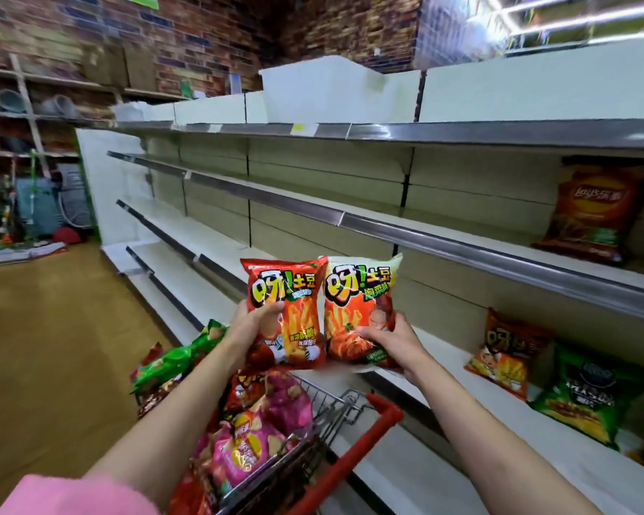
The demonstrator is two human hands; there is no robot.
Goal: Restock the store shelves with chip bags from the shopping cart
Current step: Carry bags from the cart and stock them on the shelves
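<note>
Above the shopping cart (350, 433), the left hand (255, 321) grips a red chip bag (283, 310) and the right hand (391, 338) its twin (357, 302); best stand both upright beside the matching bag (506, 351) on the lower shelf (443, 351).

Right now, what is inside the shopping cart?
The shopping cart holds piled chip bags: pink ones, green ones, and red ones. The forearms and upper bags cover whatever lies deeper.
</note>
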